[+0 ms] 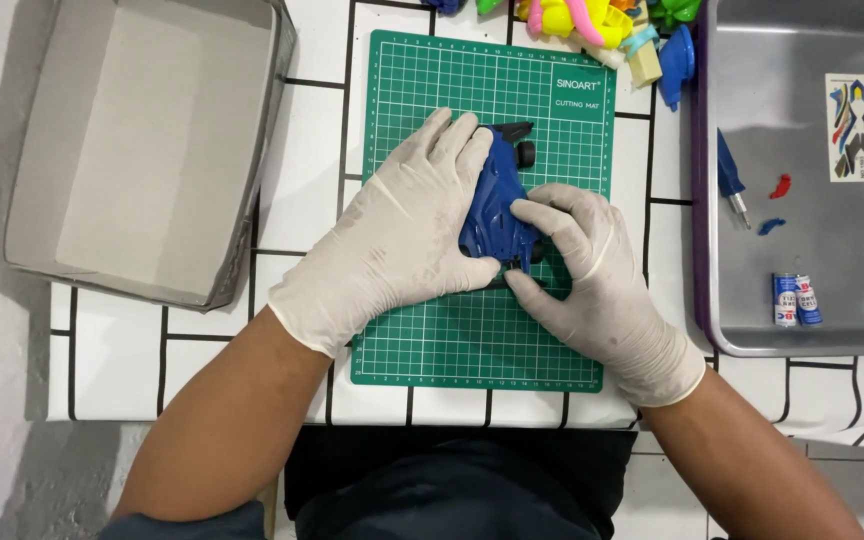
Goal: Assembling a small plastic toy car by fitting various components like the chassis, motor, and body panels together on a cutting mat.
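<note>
A small blue toy car body (497, 205) with black wheels lies on a green cutting mat (432, 330). My left hand (397, 235), in a white glove, wraps over the car's left side with fingers stretched along it. My right hand (592, 280), also gloved, pinches the car's right rear edge between thumb and fingers. One black wheel (526, 153) shows at the car's far end. Much of the car is hidden under both hands.
An open grey cardboard box (142, 150) sits at the left. At the right a metal tray (822, 200) holds a sticker sheet (859, 127), two small batteries (796, 299), a blue screwdriver (730, 178) and little red and blue parts. Colourful plastic toys (602, 25) lie behind the mat.
</note>
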